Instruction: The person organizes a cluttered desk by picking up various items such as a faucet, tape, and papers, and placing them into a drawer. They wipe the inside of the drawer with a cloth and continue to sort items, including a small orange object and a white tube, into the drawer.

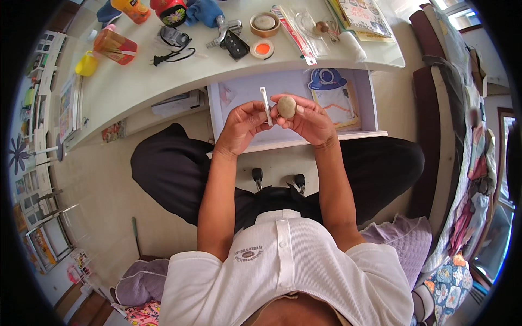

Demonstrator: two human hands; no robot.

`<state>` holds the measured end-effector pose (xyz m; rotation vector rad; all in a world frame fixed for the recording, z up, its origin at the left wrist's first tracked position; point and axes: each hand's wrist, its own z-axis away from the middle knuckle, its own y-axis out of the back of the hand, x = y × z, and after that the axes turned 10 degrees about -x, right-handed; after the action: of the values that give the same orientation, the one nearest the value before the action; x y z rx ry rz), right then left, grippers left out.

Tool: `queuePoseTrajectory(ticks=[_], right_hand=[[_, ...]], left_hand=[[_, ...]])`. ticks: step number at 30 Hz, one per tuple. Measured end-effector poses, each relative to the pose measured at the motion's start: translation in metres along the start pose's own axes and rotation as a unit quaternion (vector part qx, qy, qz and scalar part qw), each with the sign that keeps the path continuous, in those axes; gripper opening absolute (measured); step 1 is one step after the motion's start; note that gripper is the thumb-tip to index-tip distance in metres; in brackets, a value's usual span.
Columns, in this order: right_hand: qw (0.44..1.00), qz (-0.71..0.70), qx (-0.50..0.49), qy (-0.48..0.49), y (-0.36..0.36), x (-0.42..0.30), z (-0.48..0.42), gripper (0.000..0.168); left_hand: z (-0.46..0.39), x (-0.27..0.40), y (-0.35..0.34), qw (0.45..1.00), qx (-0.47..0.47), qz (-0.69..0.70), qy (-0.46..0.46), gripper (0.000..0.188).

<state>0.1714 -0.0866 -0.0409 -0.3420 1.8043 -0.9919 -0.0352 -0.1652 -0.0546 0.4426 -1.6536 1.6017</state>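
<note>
Above the open drawer (pixel 253 79) I hold both hands close together. My left hand (pixel 244 126) pinches a slim white piece (pixel 265 102), upright and seen almost edge-on; what it is I cannot tell. Between the thumb and fingers of my right hand (pixel 313 120) is a round beige object (pixel 286 107), its smooth face turned up towards me. The two things are side by side with a small gap. Inside the drawer, a blue helmet-shaped cutout (pixel 327 79) lies behind my right hand, near a clear-covered pad (pixel 340 106) partly hidden by that hand.
Along the white desk (pixel 179 77) lie a black power adapter (pixel 175 38), a metal faucet (pixel 224 32), a tape roll (pixel 265 23) around a pale round piece, an orange-centred roll (pixel 262 49) and books (pixel 363 18). An amber bottle (pixel 115 46) stands left. Chair casters (pixel 257 174) show below the drawer.
</note>
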Motion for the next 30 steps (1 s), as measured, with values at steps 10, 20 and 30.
queuePoseTrajectory(ticks=[10, 20, 30], right_hand=[[0.902, 0.354, 0.244, 0.034, -0.040, -0.034, -0.041, 0.029], [0.407, 0.849, 0.332, 0.061, -0.021, -0.045, -0.089, 0.030], [0.371, 0.873, 0.316, 0.037, -0.014, -0.043, -0.099, 0.021]], left_hand=[[0.005, 0.008, -0.005, 0.999, 0.007, 0.024, -0.045, 0.020], [0.004, 0.011, -0.004, 0.994, 0.051, 0.039, -0.091, 0.018], [-0.008, 0.011, -0.002, 0.986, 0.117, 0.056, -0.110, 0.017]])
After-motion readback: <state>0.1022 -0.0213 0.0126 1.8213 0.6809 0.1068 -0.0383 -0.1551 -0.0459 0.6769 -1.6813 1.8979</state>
